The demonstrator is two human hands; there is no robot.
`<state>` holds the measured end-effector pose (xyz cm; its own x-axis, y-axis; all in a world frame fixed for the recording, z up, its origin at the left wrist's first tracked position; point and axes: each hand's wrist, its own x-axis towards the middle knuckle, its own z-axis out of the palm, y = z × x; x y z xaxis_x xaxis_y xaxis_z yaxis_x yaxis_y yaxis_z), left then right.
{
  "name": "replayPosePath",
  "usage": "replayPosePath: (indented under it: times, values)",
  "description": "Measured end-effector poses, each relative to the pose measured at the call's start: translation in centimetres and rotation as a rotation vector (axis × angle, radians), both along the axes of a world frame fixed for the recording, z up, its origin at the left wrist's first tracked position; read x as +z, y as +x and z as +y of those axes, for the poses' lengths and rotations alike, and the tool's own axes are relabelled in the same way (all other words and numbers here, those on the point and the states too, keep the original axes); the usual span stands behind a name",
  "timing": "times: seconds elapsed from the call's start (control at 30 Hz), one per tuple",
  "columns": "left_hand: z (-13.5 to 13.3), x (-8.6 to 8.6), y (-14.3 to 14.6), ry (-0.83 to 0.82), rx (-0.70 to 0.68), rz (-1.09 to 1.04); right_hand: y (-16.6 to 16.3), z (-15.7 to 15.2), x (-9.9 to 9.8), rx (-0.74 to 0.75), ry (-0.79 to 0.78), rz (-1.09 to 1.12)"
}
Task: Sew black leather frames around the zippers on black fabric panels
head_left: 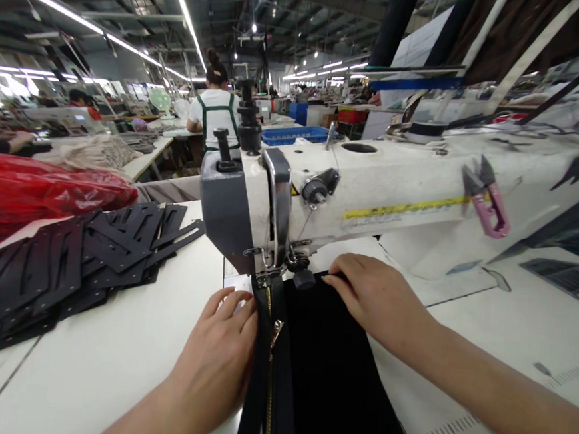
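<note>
A black fabric piece [342,375] with a brass zipper [270,389] along its left side lies under the needle area of a white sewing machine [402,186]. The zipper's metal pull [276,332] sits a little in front of the presser foot. My left hand [226,352] is closed at the left edge of the zipper strip, its fingers bent and partly hidden behind the fabric. With thumb and forefinger, my right hand [364,293] pinches the far right edge of the black fabric, just right of the machine's needle head.
Black flat slotted pieces [101,249] are heaped on the table at left, beside a red plastic bag [46,188]. Pink thread snips [488,202] rest against the machine arm. A blue basket [296,134] stands behind it. A person in a white top [217,114] is farther off.
</note>
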<state>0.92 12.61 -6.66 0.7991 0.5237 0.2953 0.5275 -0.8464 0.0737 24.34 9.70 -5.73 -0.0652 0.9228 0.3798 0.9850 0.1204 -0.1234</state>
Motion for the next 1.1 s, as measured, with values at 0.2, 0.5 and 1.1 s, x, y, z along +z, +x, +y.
replayPosePath:
  times: [0.2,0.5,1.1]
  values:
    - [-0.1,0.2,0.3,0.023,0.008,-0.045,1.2,2.9,-1.5,-0.044,0.016,-0.185]
    - [-0.2,-0.5,-0.2,0.032,0.110,-0.170,-4.1,-0.2,-1.6,0.362,0.276,-0.018]
    - [0.8,-0.6,-0.5,0.113,-0.082,-0.123,-4.5,0.5,-2.7,0.616,0.175,0.099]
